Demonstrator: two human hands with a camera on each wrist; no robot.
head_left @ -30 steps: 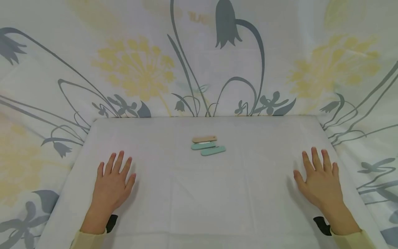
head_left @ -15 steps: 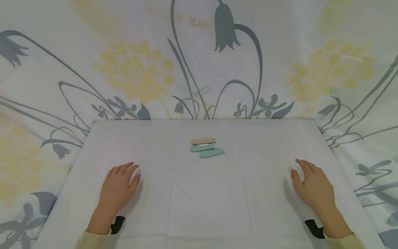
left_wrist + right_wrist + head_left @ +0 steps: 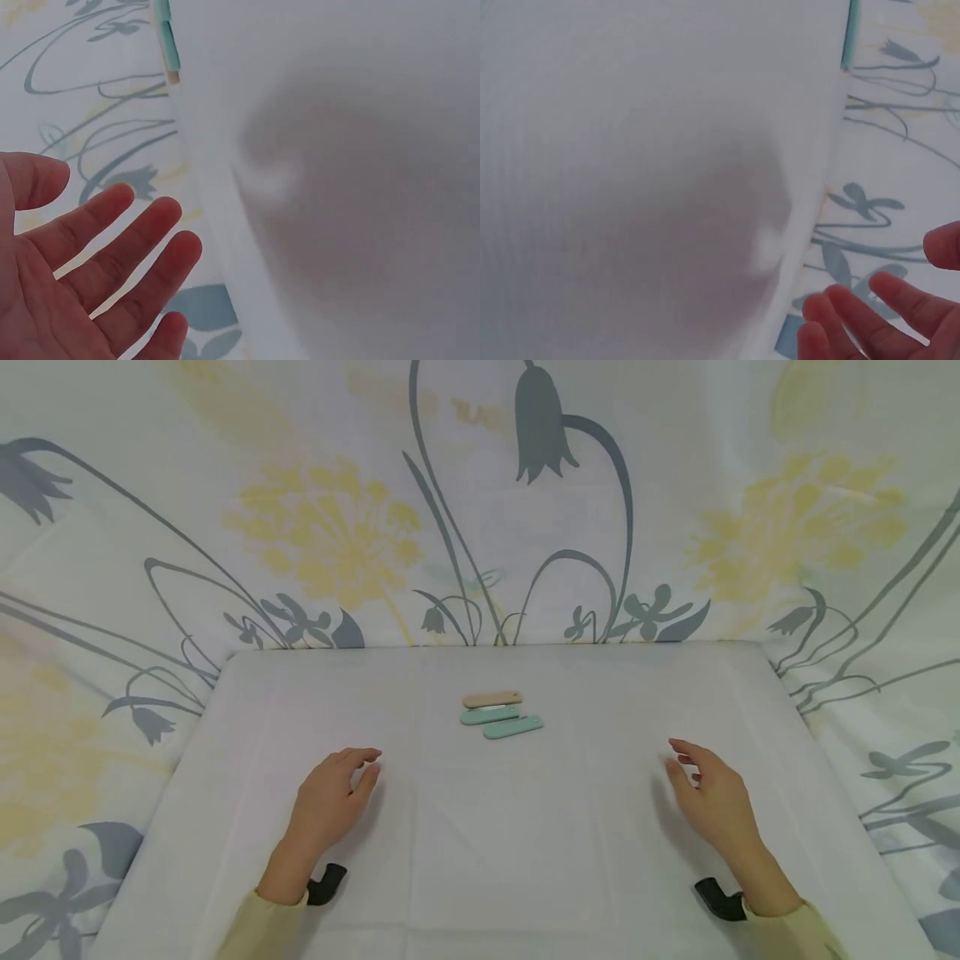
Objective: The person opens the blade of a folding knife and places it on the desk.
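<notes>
Three small, slim flat pieces with rounded ends and a tiny hole at one end, shaped like folding-knife handles, lie close together on the white tabletop [image 3: 510,843]. The beige piece [image 3: 492,699] is farthest back, a mint-green piece [image 3: 489,716] sits in front of it, and another mint-green piece [image 3: 513,727] lies nearest, shifted right. My left hand [image 3: 330,802] hovers left of them with bent, relaxed fingers and holds nothing. On the other side my right hand [image 3: 712,802] is likewise loosely bent, nothing in it. Both wrist views show fingers spread apart over the white surface.
A floral cloth [image 3: 480,502] with grey and yellow flowers rises behind the table and drapes along both sides. Black curved pieces [image 3: 327,885] show at both wrists, beside the pale yellow sleeves [image 3: 262,927].
Both hands have moved inward toward the middle, and their fingers have gone from spread flat to loosely bent. The three pieces have stayed in place.
</notes>
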